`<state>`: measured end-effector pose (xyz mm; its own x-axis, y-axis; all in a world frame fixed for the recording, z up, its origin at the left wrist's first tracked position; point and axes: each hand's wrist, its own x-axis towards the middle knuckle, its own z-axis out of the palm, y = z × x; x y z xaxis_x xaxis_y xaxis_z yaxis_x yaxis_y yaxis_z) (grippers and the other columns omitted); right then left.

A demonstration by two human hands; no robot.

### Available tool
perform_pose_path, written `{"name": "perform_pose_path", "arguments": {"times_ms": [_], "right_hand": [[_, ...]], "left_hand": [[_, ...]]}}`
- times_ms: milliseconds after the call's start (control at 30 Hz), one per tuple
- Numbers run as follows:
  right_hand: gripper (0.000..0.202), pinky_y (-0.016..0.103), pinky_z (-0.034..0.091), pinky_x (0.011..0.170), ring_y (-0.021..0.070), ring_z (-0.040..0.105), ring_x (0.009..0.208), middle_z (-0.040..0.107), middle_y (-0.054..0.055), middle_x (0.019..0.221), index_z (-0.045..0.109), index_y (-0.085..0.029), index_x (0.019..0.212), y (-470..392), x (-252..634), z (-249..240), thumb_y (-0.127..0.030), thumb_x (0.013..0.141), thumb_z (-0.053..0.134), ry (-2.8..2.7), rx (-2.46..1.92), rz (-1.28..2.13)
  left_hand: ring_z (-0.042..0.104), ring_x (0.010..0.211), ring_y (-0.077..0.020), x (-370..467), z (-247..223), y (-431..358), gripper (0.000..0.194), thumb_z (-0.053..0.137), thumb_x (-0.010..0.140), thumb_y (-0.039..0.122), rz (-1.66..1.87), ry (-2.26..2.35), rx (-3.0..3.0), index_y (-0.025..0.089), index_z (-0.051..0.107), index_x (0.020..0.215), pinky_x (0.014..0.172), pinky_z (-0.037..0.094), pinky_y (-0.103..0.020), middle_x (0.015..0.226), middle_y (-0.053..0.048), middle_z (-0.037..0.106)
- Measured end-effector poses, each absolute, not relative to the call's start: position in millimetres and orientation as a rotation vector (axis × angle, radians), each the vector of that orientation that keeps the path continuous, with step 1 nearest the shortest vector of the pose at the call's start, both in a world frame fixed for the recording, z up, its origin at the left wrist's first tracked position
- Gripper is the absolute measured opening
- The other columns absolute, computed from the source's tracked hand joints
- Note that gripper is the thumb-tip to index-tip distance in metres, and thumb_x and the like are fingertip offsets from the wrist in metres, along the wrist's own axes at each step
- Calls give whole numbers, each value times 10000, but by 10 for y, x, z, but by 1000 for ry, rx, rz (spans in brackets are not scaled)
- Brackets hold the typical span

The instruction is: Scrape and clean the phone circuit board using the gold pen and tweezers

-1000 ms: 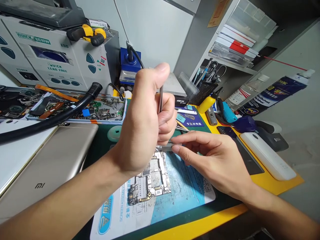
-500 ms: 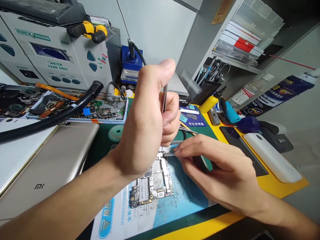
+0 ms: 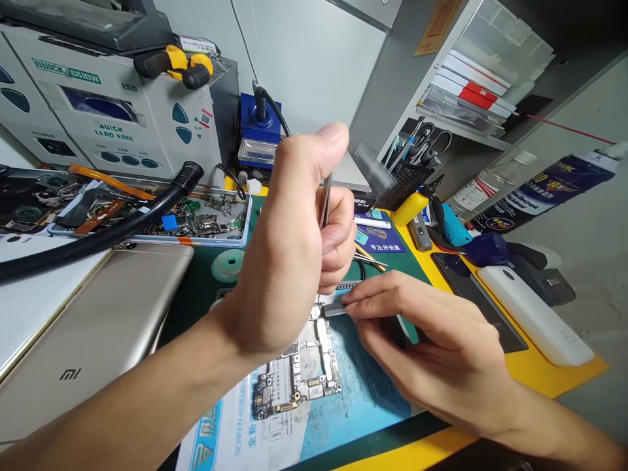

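Note:
My left hand (image 3: pixel 294 255) is raised over the work mat, its fingers wrapped round a thin metal tool (image 3: pixel 326 199) whose lower end is hidden. Below it lies a phone circuit board (image 3: pixel 309 366) on a blue and white printed sheet (image 3: pixel 358 405). At the board's upper right edge, my right hand (image 3: pixel 426 347) pinches a small flat grey metal piece (image 3: pixel 335 309) between thumb and fingers. The left tip of that piece meets the board's edge. My left wrist covers the upper left part of the board.
A soldering station (image 3: pixel 118 111) stands at the back left, with a black hose (image 3: pixel 98 242) before it. A tray of parts (image 3: pixel 216 219) and a gold phone (image 3: pixel 98 327) lie left. Bottles, a spray can (image 3: pixel 544 190) and a white device (image 3: pixel 534 314) are at the right.
The view has shifted slightly. My left hand appears a little further right, and more of the grey piece shows in my right hand's pinch.

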<state>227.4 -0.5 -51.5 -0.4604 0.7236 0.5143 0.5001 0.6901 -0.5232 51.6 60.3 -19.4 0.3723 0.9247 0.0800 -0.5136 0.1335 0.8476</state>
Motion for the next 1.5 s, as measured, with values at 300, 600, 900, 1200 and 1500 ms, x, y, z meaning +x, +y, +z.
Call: {"name": "perform_pose_path", "arguments": {"times_ms": [300, 600, 900, 1200, 1500], "right_hand": [[196, 278, 635, 778, 177, 754, 863, 777, 118, 902, 713, -112, 957, -1, 2249, -505, 59, 870, 673, -2188, -912, 393], [248, 304, 636, 738, 186, 752, 837, 781, 113, 899, 716, -121, 980, 15, 2260, -499, 82, 850, 659, -2188, -897, 392], [252, 277, 629, 746, 168, 749, 820, 777, 93, 881, 713, -123, 961, 4, 2259, -472, 86, 831, 659, -2182, -908, 426], [238, 252, 631, 772, 153, 765, 829, 786, 71, 890, 726, -152, 953, 7, 2225, -444, 55, 855, 658, -2120, -977, 406], [277, 261, 631, 771, 164, 761, 844, 779, 75, 906, 722, -147, 983, -14, 2269, -455, 78, 836, 657, -2165, -957, 434]], "left_hand": [[193, 378, -72, 504, -190, 598, 588, 339, 1022, 543, 1117, 567, 961, 240, 242, 528, 365, 172, -241, 453, 36, 185], [199, 391, -74, 509, -174, 597, 593, 348, 1017, 551, 1112, 589, 946, 238, 239, 525, 379, 166, -247, 450, 30, 184], [193, 407, -75, 495, -195, 600, 600, 334, 1034, 552, 1094, 588, 962, 232, 230, 537, 388, 174, -255, 461, 31, 184], [196, 410, -75, 475, -174, 594, 574, 338, 1023, 526, 1084, 575, 954, 235, 232, 540, 403, 168, -256, 477, 31, 181], [179, 427, -85, 480, -173, 572, 581, 353, 1013, 538, 1094, 597, 951, 236, 227, 533, 412, 149, -291, 478, 36, 180]]}}
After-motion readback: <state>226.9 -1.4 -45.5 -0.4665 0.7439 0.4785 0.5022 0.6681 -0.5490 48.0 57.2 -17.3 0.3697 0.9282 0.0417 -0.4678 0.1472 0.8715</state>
